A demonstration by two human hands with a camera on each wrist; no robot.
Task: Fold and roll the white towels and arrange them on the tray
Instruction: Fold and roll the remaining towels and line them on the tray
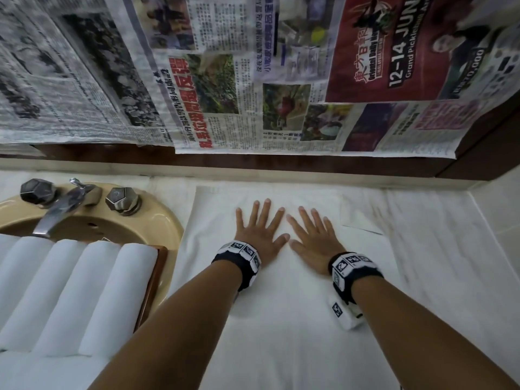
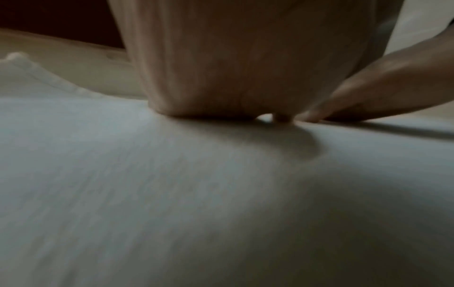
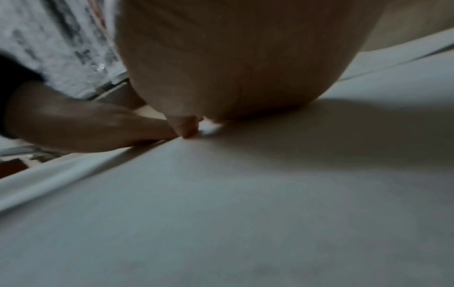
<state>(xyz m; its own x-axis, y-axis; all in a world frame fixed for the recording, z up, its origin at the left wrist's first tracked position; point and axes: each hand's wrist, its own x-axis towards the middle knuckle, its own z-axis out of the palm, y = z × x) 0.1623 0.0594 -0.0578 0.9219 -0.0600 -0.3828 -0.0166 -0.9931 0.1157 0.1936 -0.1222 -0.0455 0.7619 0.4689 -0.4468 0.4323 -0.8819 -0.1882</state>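
Note:
A white towel (image 1: 281,319) lies spread flat on the counter in the head view. My left hand (image 1: 260,229) and right hand (image 1: 311,232) press on it side by side, palms down, fingers straight and spread, thumbs nearly touching. Several rolled white towels (image 1: 70,291) lie in a row on a brown wooden tray (image 1: 153,282) at the lower left. The left wrist view shows my left hand (image 2: 245,77) flat on the towel (image 2: 196,194), with the other hand's thumb at the right. The right wrist view shows my right hand (image 3: 233,68) pressed on the towel (image 3: 245,194).
The tray rests over a beige sink (image 1: 166,220) with a metal tap (image 1: 62,209) and two knobs. Newspaper sheets (image 1: 253,74) hang over the wall behind the counter. A smaller white cloth (image 1: 357,215) lies at the towel's far right on the marble counter (image 1: 436,249).

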